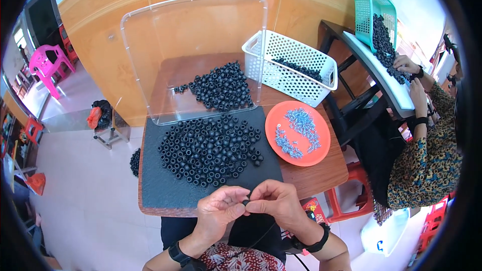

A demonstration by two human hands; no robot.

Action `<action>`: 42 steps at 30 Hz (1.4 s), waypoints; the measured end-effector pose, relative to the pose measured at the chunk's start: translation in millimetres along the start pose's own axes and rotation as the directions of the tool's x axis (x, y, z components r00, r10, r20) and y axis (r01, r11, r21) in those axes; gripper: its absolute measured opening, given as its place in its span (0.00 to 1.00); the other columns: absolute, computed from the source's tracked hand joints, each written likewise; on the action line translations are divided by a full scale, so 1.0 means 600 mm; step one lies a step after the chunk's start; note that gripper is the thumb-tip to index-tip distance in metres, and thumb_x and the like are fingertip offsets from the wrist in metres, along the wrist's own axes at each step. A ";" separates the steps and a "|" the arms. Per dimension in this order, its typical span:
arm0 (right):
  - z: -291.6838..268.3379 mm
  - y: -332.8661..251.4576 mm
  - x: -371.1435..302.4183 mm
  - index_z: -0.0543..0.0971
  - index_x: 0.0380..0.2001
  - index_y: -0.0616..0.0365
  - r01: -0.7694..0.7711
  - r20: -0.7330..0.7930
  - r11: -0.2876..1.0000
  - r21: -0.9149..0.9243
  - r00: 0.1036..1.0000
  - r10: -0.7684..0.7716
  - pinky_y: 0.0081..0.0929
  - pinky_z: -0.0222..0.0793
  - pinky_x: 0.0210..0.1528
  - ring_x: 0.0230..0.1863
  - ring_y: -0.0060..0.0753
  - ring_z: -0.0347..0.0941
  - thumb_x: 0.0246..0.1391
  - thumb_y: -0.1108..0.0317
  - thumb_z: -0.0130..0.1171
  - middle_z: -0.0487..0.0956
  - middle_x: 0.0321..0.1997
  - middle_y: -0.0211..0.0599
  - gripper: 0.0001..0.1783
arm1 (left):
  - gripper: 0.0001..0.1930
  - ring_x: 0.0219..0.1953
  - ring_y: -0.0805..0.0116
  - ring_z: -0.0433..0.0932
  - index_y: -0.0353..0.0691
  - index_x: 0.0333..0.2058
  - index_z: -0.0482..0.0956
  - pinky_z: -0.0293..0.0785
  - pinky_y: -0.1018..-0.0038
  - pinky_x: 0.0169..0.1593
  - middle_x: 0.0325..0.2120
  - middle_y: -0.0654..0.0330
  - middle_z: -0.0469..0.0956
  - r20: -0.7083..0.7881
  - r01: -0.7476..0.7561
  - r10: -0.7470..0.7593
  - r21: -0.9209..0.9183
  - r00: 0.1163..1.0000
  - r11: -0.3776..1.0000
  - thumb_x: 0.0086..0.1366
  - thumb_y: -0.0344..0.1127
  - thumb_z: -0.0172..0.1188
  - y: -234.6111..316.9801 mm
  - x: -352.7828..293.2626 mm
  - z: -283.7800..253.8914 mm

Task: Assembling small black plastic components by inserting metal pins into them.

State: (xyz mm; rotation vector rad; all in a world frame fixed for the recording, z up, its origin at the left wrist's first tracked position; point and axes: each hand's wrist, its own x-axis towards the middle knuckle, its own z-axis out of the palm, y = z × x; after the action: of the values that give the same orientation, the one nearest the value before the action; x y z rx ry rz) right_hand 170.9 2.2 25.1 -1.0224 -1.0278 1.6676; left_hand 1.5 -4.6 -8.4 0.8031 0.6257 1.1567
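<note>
My left hand (218,210) and my right hand (276,201) meet fingertip to fingertip over the near edge of the black mat (160,188). Between them they pinch one small black ring-shaped part (246,202), mostly hidden by the fingers. Just beyond the hands lies a heap of several black ring parts (210,150) on the mat. An orange plate (321,153) with small silvery-blue screws (298,130) sits to the right of the heap.
A clear plastic lid (150,70) stands upright behind the mat, with more black rings (221,86) behind it. A white basket (291,68) holds rings at back right. At a second table (386,85) on the right, another person's hands (409,73) sort rings beside a teal basket (369,5).
</note>
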 end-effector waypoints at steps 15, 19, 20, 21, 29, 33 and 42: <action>-0.001 0.027 -0.027 0.78 0.30 0.65 0.144 -0.081 0.839 -0.525 0.973 -0.217 0.19 0.67 0.31 0.29 0.23 0.73 0.49 0.76 0.60 0.79 0.30 0.34 0.05 | 0.10 0.33 0.71 0.76 0.29 0.41 0.76 0.76 0.78 0.37 0.37 0.57 0.73 0.014 -0.065 0.064 0.350 0.998 0.935 0.59 0.22 0.57 0.000 -0.004 0.007; 0.037 -0.046 -0.035 0.78 0.34 0.63 0.578 0.342 0.595 -0.559 0.814 -0.469 0.30 0.68 0.40 0.35 0.40 0.73 0.43 0.81 0.59 0.79 0.33 0.37 0.11 | 0.10 0.30 0.72 0.75 0.31 0.41 0.73 0.74 0.78 0.34 0.34 0.59 0.75 -0.055 0.093 -0.090 0.045 0.994 0.995 0.61 0.25 0.56 0.003 0.001 -0.016; 0.045 -0.060 -0.035 0.78 0.34 0.65 0.683 0.470 0.655 -0.324 0.717 -0.515 0.31 0.68 0.40 0.33 0.42 0.72 0.46 0.77 0.59 0.79 0.33 0.40 0.09 | 0.11 0.27 0.71 0.75 0.32 0.40 0.71 0.74 0.75 0.33 0.32 0.58 0.76 0.013 0.123 -0.123 -0.033 0.992 0.992 0.61 0.30 0.58 0.005 0.007 -0.023; 0.061 -0.070 -0.052 0.78 0.31 0.66 0.670 0.476 0.723 -0.169 0.698 -0.535 0.33 0.68 0.40 0.31 0.45 0.71 0.49 0.72 0.57 0.78 0.33 0.45 0.07 | 0.12 0.26 0.71 0.75 0.31 0.40 0.71 0.74 0.75 0.33 0.32 0.57 0.76 0.034 0.166 -0.163 -0.105 0.986 0.981 0.61 0.32 0.58 0.011 0.009 -0.022; 0.184 -0.136 -0.058 0.76 0.44 0.68 0.796 0.338 0.461 0.393 0.341 -0.877 0.25 0.65 0.26 0.28 0.40 0.70 0.54 0.76 0.54 0.77 0.36 0.50 0.14 | 0.14 0.25 0.67 0.74 0.30 0.42 0.72 0.70 0.70 0.28 0.29 0.53 0.73 0.185 0.321 -0.273 -0.327 0.944 0.889 0.61 0.33 0.58 0.009 0.018 -0.017; 0.129 -0.125 -0.036 0.77 0.42 0.65 0.512 0.590 0.705 0.490 0.400 -0.701 0.31 0.62 0.37 0.34 0.37 0.70 0.51 0.75 0.57 0.77 0.36 0.48 0.13 | 0.14 0.24 0.68 0.73 0.29 0.42 0.72 0.69 0.70 0.27 0.28 0.53 0.73 0.197 0.305 -0.249 -0.352 0.948 0.885 0.61 0.33 0.58 0.016 0.014 -0.046; 0.156 -0.127 -0.012 0.77 0.33 0.66 0.241 0.575 0.716 0.656 0.455 -0.680 0.32 0.60 0.38 0.33 0.38 0.70 0.56 0.72 0.52 0.76 0.35 0.46 0.08 | 0.12 0.24 0.69 0.72 0.30 0.39 0.72 0.69 0.70 0.27 0.27 0.54 0.74 0.222 0.297 -0.223 -0.394 0.949 0.870 0.60 0.32 0.59 0.022 0.023 -0.057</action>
State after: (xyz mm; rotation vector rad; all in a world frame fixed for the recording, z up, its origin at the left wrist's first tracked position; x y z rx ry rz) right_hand 105.9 -3.0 126.8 0.4610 -1.1831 1.7305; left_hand -28.5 18.7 -18.0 0.4203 0.3080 0.9162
